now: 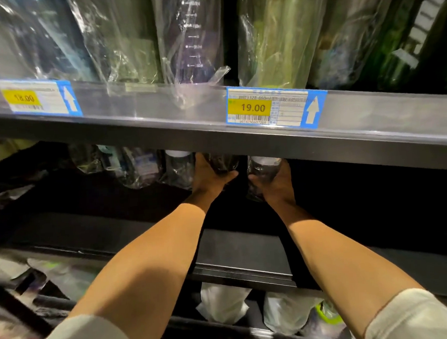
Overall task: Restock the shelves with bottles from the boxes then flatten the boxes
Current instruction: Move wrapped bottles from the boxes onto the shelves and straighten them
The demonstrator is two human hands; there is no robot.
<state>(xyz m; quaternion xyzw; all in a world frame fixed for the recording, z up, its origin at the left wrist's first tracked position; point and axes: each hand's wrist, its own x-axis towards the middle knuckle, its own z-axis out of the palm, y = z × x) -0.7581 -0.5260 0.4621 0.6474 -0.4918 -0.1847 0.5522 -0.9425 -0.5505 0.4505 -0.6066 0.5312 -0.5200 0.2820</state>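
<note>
Both my arms reach deep into the dark middle shelf point(249, 247). My left hand point(207, 175) grips a dark plastic-wrapped bottle point(223, 162), whose top is hidden behind the upper shelf's front rail. My right hand point(276, 184) holds a second wrapped bottle point(263, 169) with a pale cap, just to the right of the first. Another clear wrapped bottle point(178, 169) stands directly left of my left hand. No box is in view.
The upper shelf rail point(161, 131) with price tags 18.00 and 19.00 hangs just over my hands. Several tall wrapped bottles point(276, 38) fill the shelf above. More wrapped bottles point(134, 165) stand at the middle shelf's back left, and others point(224, 304) on the shelf below.
</note>
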